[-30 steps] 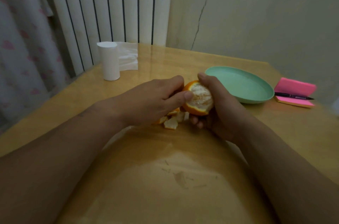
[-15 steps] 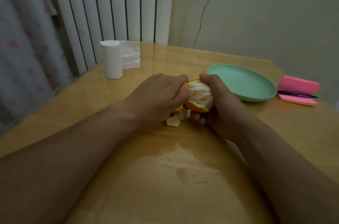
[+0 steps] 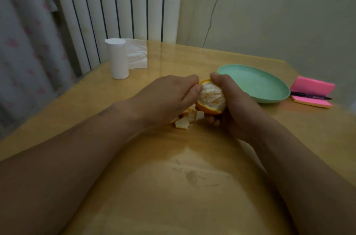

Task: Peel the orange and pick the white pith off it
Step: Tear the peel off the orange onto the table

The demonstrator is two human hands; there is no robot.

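Observation:
The half-peeled orange [image 3: 211, 98] is held above the wooden table [image 3: 173, 186], its pale pith-covered flesh turned toward me and orange peel still wrapping its lower and far sides. My right hand [image 3: 234, 107] grips it from the right and underneath, thumb over the top. My left hand [image 3: 169, 98] is at the orange's upper left edge, thumb and fingers pinching the peel rim there. Torn peel pieces [image 3: 185, 119] lie on the table just below my left hand.
A mint green plate [image 3: 256, 85] sits right behind the orange. Pink sticky notes [image 3: 313, 93] with a black pen [image 3: 310, 97] lie at the far right. A white paper roll [image 3: 117, 58] with a loose sheet stands at the back left near the radiator.
My left thumb has shifted from across the orange's face up to its upper left rim. More bare flesh shows. The view moved slightly closer.

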